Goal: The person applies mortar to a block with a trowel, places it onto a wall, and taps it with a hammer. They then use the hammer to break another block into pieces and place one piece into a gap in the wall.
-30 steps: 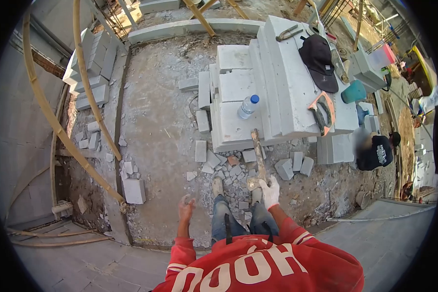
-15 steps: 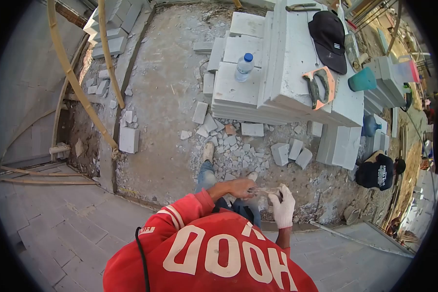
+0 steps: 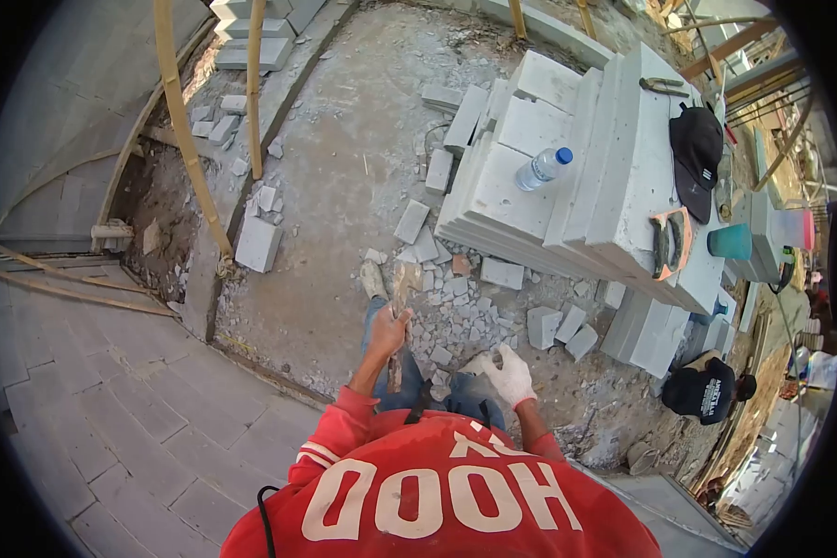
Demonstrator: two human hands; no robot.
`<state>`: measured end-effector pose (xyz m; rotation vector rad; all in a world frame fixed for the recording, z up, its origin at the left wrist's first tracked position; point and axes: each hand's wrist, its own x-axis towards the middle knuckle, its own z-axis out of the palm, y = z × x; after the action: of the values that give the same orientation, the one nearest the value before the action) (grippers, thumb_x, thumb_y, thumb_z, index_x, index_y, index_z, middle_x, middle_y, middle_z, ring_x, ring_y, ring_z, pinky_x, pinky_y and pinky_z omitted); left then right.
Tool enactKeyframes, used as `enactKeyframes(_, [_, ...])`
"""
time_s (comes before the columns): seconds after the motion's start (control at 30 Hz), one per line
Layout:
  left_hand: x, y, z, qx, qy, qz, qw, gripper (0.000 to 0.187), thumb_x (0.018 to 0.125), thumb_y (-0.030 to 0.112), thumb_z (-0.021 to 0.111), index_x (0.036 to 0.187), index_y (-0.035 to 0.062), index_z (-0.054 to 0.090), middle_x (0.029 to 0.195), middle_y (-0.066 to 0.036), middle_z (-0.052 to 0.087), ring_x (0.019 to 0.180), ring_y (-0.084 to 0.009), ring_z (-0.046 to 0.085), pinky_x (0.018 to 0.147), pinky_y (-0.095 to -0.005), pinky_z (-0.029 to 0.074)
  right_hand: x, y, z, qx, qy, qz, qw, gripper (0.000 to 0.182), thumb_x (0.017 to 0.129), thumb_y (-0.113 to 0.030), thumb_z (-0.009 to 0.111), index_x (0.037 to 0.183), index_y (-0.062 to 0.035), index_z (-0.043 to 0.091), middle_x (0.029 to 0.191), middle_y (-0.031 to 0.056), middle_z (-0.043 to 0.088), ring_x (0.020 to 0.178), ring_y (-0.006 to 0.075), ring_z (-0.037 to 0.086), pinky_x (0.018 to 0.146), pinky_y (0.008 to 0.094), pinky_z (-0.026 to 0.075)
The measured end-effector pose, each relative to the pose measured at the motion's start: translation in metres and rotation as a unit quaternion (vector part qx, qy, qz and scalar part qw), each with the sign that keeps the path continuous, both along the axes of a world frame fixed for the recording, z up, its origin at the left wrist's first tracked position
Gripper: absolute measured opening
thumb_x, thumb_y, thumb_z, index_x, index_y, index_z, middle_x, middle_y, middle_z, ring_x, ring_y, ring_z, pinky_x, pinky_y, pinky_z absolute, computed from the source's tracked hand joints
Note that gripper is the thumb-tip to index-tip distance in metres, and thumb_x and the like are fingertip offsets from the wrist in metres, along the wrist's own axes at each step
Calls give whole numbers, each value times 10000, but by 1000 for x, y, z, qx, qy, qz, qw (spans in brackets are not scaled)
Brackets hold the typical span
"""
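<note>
White knit covered the right hand (image 3: 509, 377), at four o'clock from the left, its fingers apart and holding nothing visible. The bare left hand (image 3: 387, 330) clamped its fingers around the handled tool (image 3: 403, 284) partway along, probably for balance, one end towards twelve o'clock. Between one and two o'clock, stacked blocks (image 3: 507, 200) likely gave the bottle (image 3: 541, 170) a steady, flat perch.

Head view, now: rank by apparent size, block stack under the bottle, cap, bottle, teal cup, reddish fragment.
1. Block stack
2. Cap
3. Bottle and teal cup: too close to rank
4. Reddish fragment
</note>
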<state>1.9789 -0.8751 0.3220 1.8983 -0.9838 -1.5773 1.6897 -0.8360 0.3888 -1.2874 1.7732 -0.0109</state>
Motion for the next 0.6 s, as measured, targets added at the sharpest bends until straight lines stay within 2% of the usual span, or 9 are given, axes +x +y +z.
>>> enactKeyframes(0.07, [55,-17,-26,15,51,71,996,246,968,230,627,852,15,599,653,-119,632,513,-230,616,524,-374,486,32,-30,-25,5,1,3,1000,435,843,-333,710,1171,-59,631,1014,192,713,948,332,695,832,421,536])
enactKeyframes(0.17, [122,-33,-32,88,77,191,975,209,986,222,609,856,63,569,631,-39,589,464,-139,561,444,-315,448,84,-80,-51,9,30,18,999,445,839,-354,704,1146,-39,635,1038,223,707,995,387,677,862,451,526])
enactKeyframes(0.23, [171,-44,-33,112,57,219,968,186,988,219,604,887,70,557,611,-27,556,452,-159,541,426,-320,447,124,-117,-71,6,9,31,999,467,843,-358,693,1170,-34,618,1055,228,700,1008,403,666,872,462,523])
enactKeyframes(0.3, [214,-43,-35,134,38,235,962,184,985,218,606,891,71,549,610,-28,547,450,-160,531,425,-324,446,162,-158,-78,-32,21,63,997,464,840,-373,688,1141,-31,602,1045,220,699,962,387,681,863,441,534])
enactKeyframes(0.4, [261,-50,-36,178,-6,306,935,186,973,224,612,877,86,535,618,-34,536,458,-166,526,426,-331,446,203,-219,-79,-62,-17,14,998,482,835,-355,683,1180,-28,600,1079,219,699,990,392,677,882,443,528])
enactKeyframes(0.53, [305,-59,-50,183,53,425,885,160,970,249,592,886,117,558,623,-31,521,470,-178,518,443,-341,468,220,-297,-102,-100,-5,-16,995,524,828,-342,686,1232,-23,590,1119,226,695,1045,398,666,914,444,520])
enactKeyframes(0.6, [321,-71,-57,199,44,430,879,170,970,264,589,886,118,565,623,-31,519,472,-183,516,451,-350,476,225,-340,-98,-82,21,-78,993,550,828,-339,690,1258,-13,586,1135,241,690,1088,398,658,942,445,512])
